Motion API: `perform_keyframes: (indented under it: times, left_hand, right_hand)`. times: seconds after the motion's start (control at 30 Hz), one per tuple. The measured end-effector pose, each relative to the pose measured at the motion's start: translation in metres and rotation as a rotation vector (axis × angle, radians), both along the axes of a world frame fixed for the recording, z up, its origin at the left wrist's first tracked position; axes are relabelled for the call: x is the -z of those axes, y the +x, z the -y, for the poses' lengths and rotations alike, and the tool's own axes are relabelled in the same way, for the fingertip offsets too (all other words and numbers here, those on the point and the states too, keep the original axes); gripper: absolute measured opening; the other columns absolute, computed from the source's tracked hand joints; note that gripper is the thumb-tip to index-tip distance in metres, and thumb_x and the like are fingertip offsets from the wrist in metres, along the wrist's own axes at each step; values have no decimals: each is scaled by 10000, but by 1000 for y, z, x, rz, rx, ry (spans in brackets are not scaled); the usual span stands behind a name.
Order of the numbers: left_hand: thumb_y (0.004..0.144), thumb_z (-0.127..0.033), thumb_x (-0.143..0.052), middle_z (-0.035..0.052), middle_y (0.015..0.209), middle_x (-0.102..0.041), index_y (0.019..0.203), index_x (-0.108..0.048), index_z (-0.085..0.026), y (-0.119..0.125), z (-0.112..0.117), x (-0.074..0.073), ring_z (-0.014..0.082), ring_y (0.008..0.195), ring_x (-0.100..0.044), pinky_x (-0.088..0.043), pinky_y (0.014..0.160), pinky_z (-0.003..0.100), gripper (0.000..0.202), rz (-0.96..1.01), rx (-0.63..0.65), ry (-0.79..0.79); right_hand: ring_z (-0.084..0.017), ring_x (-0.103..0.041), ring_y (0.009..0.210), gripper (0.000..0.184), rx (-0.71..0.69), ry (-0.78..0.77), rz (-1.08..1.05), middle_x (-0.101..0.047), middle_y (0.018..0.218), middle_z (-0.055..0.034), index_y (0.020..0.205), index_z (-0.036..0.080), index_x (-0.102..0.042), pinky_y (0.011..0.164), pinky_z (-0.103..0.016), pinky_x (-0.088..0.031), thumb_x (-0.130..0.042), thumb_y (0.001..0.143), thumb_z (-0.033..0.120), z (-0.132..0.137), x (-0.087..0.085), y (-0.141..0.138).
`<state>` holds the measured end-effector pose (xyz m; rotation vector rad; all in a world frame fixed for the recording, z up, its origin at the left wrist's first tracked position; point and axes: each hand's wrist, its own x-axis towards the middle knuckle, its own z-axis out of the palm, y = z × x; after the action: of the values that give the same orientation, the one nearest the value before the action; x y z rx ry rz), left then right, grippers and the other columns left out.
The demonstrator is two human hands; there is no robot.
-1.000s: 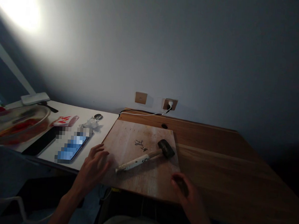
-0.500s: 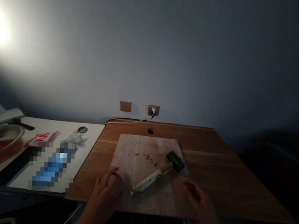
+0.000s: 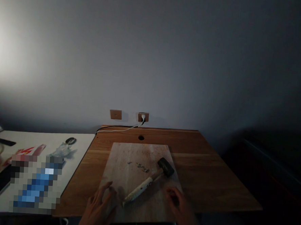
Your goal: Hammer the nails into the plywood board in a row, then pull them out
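A hammer (image 3: pixel 138 191) with a black head and a worn, whitish handle lies diagonally across a pale wooden board (image 3: pixel 121 178). Beyond its handle several small metal pieces, which look like nails or screws (image 3: pixel 142 167), lie loose on the board. Along the board's far part runs a row of small dark marks, too small to make out. My left hand (image 3: pixel 99 204) is over the board's near left edge, left of the handle's end, fingers apart and holding nothing. Over the near right edge, below the hammer head, is my right hand (image 3: pixel 179 203), loosely curved with a gap between its fingers, also empty.
The board rests on a brown wooden table (image 3: pixel 212 184). To the left a white table (image 3: pixel 84 145) bears a roll of tape (image 3: pixel 71 140), crumpled plastic (image 3: pixel 63 150), a red-and-white packet (image 3: pixel 25 151), a blurred-out blue item and a bowl. Cables run to a wall socket (image 3: pixel 143 117).
The whole view has shifted, so the table and board sit lower and further left. My right hand has drawn inward over the board, its fingers more curved. The hammer lies as before.
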<state>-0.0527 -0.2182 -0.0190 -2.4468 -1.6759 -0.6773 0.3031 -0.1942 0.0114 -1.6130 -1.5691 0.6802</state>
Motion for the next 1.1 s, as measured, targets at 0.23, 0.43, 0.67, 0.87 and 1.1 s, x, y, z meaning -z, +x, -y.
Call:
perform_keyframes:
  times: [0.23,0.43,0.67,0.87,1.1]
  left_hand:
    - [890,-194,-555,125,1345,-598,1239,-602,-267,7,8,-6,268,1179,-622,-569,896,380,359,0,23,163]
    - [943,-188,-488,135,1303,-601,1249,-609,-239,9,15,5,256,1139,-605,-571,866,370,334,74,-43,221]
    - [958,-193,-504,116,1227,-624,1161,-629,-233,17,16,6,258,1115,-601,-527,927,417,241,95,-78,269]
    - [979,-186,-476,111,1158,-643,1128,-618,-207,24,15,-3,256,1088,-602,-472,990,454,207,94,-86,277]
    - [975,-174,-502,108,1158,-631,1132,-609,-206,26,17,-4,254,1087,-597,-465,1017,474,192,107,-89,240]
  right_hand:
    - [-259,-766,866,316,89,-14,-35,-802,930,-64,962,250,-741,781,-349,-615,-562,873,495,4,17,15]
    - [-258,-768,867,341,59,35,30,-805,953,-92,972,234,-750,779,-329,-619,-556,862,491,4,34,12]
    - [-306,-753,836,449,142,165,152,-797,924,-127,924,210,-753,767,-431,-595,-514,911,590,4,47,1]
    - [-331,-714,868,545,176,261,305,-784,924,-151,910,204,-746,832,-487,-532,-423,959,640,7,48,-3]
    - [-323,-697,849,547,143,301,338,-775,905,-145,927,182,-727,873,-519,-494,-400,985,616,12,45,-3]
